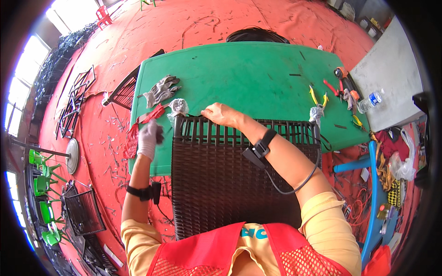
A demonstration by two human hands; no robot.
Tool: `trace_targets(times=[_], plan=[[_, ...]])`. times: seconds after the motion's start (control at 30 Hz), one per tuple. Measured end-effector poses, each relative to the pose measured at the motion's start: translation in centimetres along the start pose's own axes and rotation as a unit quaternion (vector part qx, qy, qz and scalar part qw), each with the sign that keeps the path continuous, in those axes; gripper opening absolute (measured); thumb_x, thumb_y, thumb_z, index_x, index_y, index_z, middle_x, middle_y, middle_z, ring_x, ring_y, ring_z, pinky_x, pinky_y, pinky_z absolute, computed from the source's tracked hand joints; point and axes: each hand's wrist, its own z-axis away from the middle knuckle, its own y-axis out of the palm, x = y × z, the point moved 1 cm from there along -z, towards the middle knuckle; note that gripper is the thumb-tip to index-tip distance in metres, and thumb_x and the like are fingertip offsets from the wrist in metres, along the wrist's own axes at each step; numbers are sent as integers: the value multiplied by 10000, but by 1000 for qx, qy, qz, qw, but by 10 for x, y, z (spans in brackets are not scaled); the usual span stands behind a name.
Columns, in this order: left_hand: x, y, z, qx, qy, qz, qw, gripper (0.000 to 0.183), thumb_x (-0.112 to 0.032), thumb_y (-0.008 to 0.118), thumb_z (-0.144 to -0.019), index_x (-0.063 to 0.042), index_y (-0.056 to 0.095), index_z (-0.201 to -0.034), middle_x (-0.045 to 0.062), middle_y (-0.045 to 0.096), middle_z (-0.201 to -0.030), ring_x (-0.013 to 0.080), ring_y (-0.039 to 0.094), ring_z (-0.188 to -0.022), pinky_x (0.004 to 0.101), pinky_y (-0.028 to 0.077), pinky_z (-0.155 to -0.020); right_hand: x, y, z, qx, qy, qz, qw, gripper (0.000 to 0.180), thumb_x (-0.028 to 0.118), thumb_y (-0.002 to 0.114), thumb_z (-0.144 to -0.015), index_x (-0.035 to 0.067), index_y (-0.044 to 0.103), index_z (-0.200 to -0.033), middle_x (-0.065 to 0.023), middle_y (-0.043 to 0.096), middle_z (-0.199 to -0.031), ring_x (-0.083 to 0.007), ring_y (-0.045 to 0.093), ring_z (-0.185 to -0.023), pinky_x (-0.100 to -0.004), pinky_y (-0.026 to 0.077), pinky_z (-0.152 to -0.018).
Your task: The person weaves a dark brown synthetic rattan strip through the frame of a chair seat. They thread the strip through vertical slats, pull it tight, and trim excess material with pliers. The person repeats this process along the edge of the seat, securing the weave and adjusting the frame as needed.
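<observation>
In front of me stands a dark brown woven plastic-rattan panel, likely part of a chair. Its weave is dense below, with an open lattice along the upper edge. My bare right hand is at that edge near the left corner, fingers curled on a dark rattan strand. Left of the panel is my left hand in a pale glove, blurred and curled; whether it holds anything is unclear. Clear plastic wraps the left corner post and the right corner post.
A green table bears a striped glove, red cloth or plastic, yellow-handled pliers, red-handled pliers and an orange-and-black power tool. A water bottle lies at the right. A blue stool holds various items.
</observation>
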Motion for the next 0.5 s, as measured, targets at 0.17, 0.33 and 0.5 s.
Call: trace_targets(times=[0.17, 0.33, 0.5], plan=[[24, 25, 12, 230, -137, 288, 919, 421, -432, 475, -930, -48, 596, -1056, 67, 657, -916, 171, 628, -766, 291, 522, -662, -8, 4, -5, 17, -10, -28, 999, 339, 296, 450, -874, 11, 491, -696, -62, 432, -603, -170, 398, -569, -375, 375, -575], [41, 57, -38, 274, -123, 451, 841, 450, -380, 426, -954, -22, 492, -1219, 113, 578, -1154, 223, 563, -1020, 343, 443, -919, -21, 9, -23, -18, -127, 9, 992, 321, 273, 473, -828, 13, 495, -641, -73, 441, -557, -166, 421, -521, -350, 357, -516], [69, 58, -72, 472, 20, 565, 677, 430, -313, 387, -957, 5, 478, -1233, 156, 553, -1202, 285, 535, -1089, 406, 406, -985, -25, 6, -20, -8, 77, -33, 997, 392, 312, 444, -847, -27, 607, -737, -142, 610, -660, -227, 536, -549, -396, 416, -566]])
